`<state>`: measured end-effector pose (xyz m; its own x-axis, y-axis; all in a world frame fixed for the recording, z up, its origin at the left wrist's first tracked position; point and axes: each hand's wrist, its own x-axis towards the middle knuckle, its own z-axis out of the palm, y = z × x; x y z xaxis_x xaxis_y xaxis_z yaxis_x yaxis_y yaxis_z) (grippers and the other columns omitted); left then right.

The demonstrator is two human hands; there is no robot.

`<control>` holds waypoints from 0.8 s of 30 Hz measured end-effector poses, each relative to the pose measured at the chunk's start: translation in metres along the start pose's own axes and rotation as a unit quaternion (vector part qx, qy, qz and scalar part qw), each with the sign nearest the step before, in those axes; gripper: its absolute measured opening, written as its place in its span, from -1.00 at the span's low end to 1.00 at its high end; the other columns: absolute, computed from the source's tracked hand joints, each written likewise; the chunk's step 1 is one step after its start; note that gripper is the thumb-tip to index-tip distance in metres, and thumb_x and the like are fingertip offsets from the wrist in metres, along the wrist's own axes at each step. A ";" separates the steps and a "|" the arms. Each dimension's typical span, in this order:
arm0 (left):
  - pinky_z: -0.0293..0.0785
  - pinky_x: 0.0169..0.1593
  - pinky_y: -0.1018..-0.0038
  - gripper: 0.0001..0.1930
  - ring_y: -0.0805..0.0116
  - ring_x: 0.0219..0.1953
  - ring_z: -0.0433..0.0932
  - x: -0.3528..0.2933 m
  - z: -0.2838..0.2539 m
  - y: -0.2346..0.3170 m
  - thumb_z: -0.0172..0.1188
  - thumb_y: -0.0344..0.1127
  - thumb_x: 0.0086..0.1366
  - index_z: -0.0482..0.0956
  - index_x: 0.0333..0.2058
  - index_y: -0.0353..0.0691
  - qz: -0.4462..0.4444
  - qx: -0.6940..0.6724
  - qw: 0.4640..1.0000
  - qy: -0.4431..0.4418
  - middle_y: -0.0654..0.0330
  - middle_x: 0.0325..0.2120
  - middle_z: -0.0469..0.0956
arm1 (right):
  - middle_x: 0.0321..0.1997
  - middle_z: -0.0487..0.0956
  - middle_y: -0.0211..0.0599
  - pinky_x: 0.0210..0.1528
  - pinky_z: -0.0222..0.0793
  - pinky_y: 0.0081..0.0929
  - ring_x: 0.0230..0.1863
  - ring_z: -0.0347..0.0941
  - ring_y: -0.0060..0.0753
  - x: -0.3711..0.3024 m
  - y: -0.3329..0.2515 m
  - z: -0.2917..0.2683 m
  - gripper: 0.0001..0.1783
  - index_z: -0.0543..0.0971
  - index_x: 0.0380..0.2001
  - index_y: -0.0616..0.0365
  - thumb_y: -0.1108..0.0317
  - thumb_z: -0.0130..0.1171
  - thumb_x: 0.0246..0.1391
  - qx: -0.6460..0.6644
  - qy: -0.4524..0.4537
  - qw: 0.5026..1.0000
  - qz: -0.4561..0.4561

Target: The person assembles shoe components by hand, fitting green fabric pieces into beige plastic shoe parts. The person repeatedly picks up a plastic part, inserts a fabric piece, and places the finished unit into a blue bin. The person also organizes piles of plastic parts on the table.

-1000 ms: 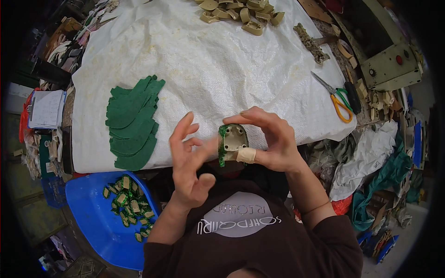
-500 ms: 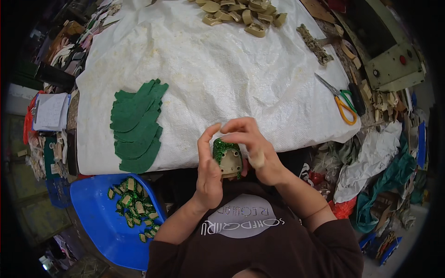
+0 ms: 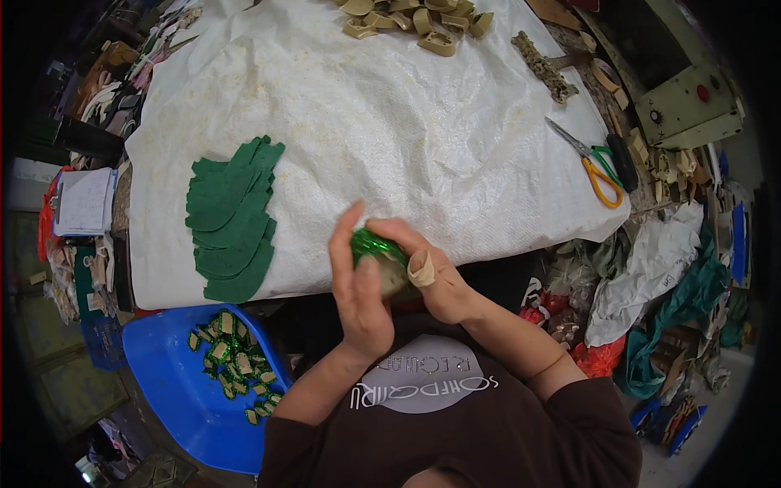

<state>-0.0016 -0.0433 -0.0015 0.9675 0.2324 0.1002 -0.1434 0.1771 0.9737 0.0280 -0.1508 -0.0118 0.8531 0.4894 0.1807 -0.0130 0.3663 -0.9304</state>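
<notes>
Moved since the frame half a second ago: the glittery green-and-beige piece (image 3: 379, 244), tipped and turned between the hands, so that its hollow beige face with the round posts no longer shows to us as plainly; the fingers have closed in around it.

Held item, one: the same piece, in front of the shirt at the near edge of the white-covered bench (image 3: 358, 138), lying between the two hands and touching both, so we count neither as nearer. Green shows uppermost, beige below. Its long axis seems to slant from upper left to lower right; fingers cover too much for us to be certain.

Hands, two, together on the piece. Left hand (image 3: 361, 305): fingers upright along its left side, thumb across its front, blurred. Right hand (image 3: 444, 289): fingers bent over its top and right side, thumb bearing a beige wrap (image 3: 421, 268).

Surroundings, as we list them: overlapping green cloth pieces (image 3: 230, 228), on the bench to the left; blue basin (image 3: 159, 378), below them, with small green-and-beige pieces (image 3: 243, 363); heap of beige pieces (image 3: 438, 44), far side; orange-handled scissors (image 3: 601, 185), right, blades pointing away, well apart from the hands.
</notes>
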 end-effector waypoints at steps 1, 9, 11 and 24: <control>0.31 0.02 0.47 -0.52 0.38 -0.08 0.38 0.001 0.000 0.000 -0.26 -0.20 0.35 0.10 0.19 -0.29 -0.004 -0.018 1.000 0.010 0.06 -0.10 0.33 | 0.03 0.32 -0.22 0.18 0.07 -0.39 0.07 0.23 -0.30 -0.001 -0.003 0.003 -0.59 0.32 0.11 0.14 0.21 -0.20 0.26 0.018 0.016 0.999 0.029; 0.35 -0.07 0.50 -0.50 0.43 -0.16 0.39 -0.004 -0.002 -0.007 -0.25 -0.15 0.36 0.03 0.20 -0.23 -0.001 0.007 1.000 -0.008 0.13 -0.16 0.35 | -0.07 0.39 -0.19 0.03 0.22 -0.45 -0.05 0.33 -0.34 0.002 0.006 0.000 -0.57 0.32 0.13 0.20 0.29 -0.20 0.24 -0.149 0.025 0.986 -0.072; 0.36 -0.09 0.49 -0.42 0.42 -0.16 0.39 -0.003 -0.004 -0.006 -0.23 -0.06 0.36 -0.07 0.24 -0.23 -0.032 -0.090 0.995 -0.019 0.11 -0.15 0.35 | -0.13 0.41 -0.19 -0.01 0.25 -0.45 -0.11 0.34 -0.34 0.004 -0.001 0.002 -0.58 0.33 0.12 0.20 0.27 -0.19 0.25 -0.115 0.051 0.992 -0.013; 0.41 -0.10 0.35 -0.29 0.11 -0.22 0.50 0.012 -0.034 0.000 0.27 -0.13 0.12 0.19 0.08 -0.49 0.089 0.175 0.970 -0.141 -0.06 -0.16 0.42 | -0.41 0.47 -0.21 -0.30 0.31 -0.48 -0.36 0.42 -0.32 0.024 -0.026 -0.027 -0.70 0.48 -0.23 0.25 0.26 0.14 0.04 -0.285 0.012 0.952 -0.114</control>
<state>0.0031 -0.0079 -0.0072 0.9593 -0.0507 0.2777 -0.2822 -0.1887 0.9406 0.0628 -0.1698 0.0086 0.8114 0.4284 0.3976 0.4528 -0.0305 -0.8911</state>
